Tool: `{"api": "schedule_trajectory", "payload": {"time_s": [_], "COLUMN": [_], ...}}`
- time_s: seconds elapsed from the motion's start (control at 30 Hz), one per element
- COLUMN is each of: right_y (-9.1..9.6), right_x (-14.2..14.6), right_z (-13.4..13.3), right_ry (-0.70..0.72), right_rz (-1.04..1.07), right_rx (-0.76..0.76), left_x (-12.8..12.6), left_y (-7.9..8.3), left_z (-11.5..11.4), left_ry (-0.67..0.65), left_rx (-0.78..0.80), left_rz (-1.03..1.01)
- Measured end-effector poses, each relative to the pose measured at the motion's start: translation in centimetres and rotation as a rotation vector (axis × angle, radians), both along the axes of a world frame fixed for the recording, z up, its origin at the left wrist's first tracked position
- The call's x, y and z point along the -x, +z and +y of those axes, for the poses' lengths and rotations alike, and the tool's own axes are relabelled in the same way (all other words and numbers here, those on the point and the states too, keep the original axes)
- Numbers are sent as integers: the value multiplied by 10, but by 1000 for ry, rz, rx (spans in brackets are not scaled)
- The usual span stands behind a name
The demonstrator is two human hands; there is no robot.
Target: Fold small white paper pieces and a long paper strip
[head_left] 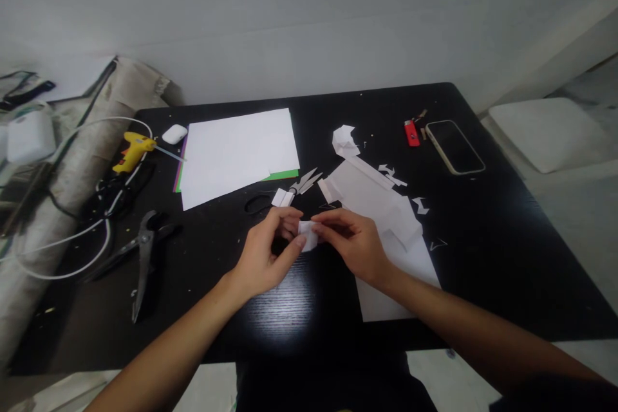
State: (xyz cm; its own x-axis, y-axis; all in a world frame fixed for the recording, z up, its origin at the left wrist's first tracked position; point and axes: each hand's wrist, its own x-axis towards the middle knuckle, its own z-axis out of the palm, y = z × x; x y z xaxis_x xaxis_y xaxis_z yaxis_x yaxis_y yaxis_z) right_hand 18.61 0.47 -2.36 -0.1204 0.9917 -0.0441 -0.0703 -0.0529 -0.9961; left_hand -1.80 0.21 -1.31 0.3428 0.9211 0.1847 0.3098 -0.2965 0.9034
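Observation:
Between my two hands is a small white piece of paper (308, 237), held just above the black table near its middle. My left hand (270, 248) pinches its left side between thumb and fingers. On the right edge, the thumb and forefinger of my right hand (352, 241) are closed on the same piece. Just beyond my hands lie scissors (307, 181) with their blades apart and black handles partly covered. A small folded white paper (282, 197) rests on the scissors. Larger cut white sheets (362, 190) lie under and beyond my right hand.
A stack of paper (236, 154) with a white top sheet lies at the back left. Left of it are a yellow glue gun (132, 151), a white case (174, 134) and pruning shears (145, 244). A red lighter (411, 133) and a phone (454, 147) sit at the right; paper scraps (420, 205) lie nearby.

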Motion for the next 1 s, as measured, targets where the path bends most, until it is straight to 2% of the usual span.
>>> {"api": "schedule_trajectory", "payload": {"time_s": [0.13, 0.27, 0.6, 0.9, 1.0], "right_y": [1, 3, 8, 8, 8], "right_x": [1, 3, 2, 2, 2], "right_z": [-2, -2, 0, -2, -2], "right_ry": [-16, -7, 36, 15, 13], "right_rz": [-18, 19, 20, 37, 15], "right_rx": [-58, -30, 21, 37, 24], "left_x": [-6, -9, -7, -8, -8], "left_y": [-1, -3, -6, -7, -5], "left_z": [0, -2, 1, 0, 0], "left_ry": [32, 101, 119, 131, 133], "left_rx": [52, 99, -50, 39, 14], "left_rz": [-17, -34, 25, -54, -50]}}
